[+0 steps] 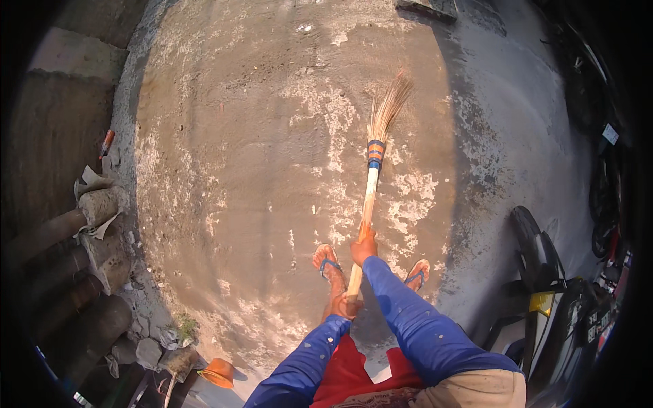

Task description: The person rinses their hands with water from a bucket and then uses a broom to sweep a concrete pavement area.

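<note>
A long-handled stick broom (371, 187) reaches out ahead of me, its thin bristles spread on the ground and bound with a blue and orange band. My right hand (364, 246) is wrapped round the middle of the pale wooden handle. Lower down, my left hand (347, 307) closes on the handle near its end; some of its fingers are hidden. Under the bristles lies a worn concrete floor (245, 156) with pale, flaky patches. My feet in blue-strapped flip-flops (330, 264) stand on either side of the handle.
Along the left edge lie bags (98, 207), pipe-like cylinders and rubble, with an orange bucket (219, 372) at the lower left. Parked motorcycles (537, 299) line the right side. A flat slab (428, 9) sits at the far edge.
</note>
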Demonstrator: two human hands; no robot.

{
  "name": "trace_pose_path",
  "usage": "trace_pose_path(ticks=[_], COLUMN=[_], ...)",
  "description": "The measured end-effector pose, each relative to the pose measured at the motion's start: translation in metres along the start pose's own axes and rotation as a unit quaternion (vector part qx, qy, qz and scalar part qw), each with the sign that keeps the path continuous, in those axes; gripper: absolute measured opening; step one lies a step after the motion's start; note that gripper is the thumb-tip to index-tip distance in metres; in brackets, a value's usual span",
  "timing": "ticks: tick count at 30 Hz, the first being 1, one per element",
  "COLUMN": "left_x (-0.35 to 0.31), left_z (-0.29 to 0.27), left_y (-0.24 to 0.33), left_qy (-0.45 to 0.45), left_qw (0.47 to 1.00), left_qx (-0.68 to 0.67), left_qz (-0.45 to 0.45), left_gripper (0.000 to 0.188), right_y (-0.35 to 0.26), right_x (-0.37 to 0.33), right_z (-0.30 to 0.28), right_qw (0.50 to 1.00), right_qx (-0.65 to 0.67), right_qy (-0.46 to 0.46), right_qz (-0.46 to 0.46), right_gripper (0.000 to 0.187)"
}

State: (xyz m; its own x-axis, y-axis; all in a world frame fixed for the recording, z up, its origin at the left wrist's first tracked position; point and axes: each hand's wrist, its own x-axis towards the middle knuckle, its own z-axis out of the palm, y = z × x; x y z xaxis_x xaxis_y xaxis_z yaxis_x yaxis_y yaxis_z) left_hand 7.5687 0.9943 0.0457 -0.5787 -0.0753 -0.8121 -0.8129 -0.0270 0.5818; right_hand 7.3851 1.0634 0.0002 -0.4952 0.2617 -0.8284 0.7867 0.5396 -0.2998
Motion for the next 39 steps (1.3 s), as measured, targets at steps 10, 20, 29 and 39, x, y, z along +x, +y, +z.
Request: trace_pose_path(ticks=[10, 20, 29, 39], left_x=[-0.013, -0.038, -0.105, -0.065], left_z=[-0.107, -0.177, -0.148, -0.181], left_y=[0.114, 0.092, 0.117, 0.077], left_qy=[0.141, 0.143, -0.129, 0.221], left_qw=[0.948, 0.929, 0.907, 0.927], left_qx=[-0.261, -0.284, -0.381, -0.254], left_qz=[-0.119, -0.191, -0.129, -0.166], left_gripper=[0.012, 0.018, 0.02, 0.021], right_y=[-0.181, -0.151, -0.104, -0.154], right_x=[-0.077, -0.073, -0.128, -0.121], right_z=[0.109, 0.211, 0.093, 0.24], right_qw=[0.963, 0.958, 0.953, 0.938], right_qx=[-0.047, -0.137, 0.122, 0.008], right_qy=[-0.185, -0.235, -0.175, -0.345], right_qz=[-0.191, -0.096, -0.214, -0.025], right_gripper=[0.057, 0.075, 0.042, 0.034])
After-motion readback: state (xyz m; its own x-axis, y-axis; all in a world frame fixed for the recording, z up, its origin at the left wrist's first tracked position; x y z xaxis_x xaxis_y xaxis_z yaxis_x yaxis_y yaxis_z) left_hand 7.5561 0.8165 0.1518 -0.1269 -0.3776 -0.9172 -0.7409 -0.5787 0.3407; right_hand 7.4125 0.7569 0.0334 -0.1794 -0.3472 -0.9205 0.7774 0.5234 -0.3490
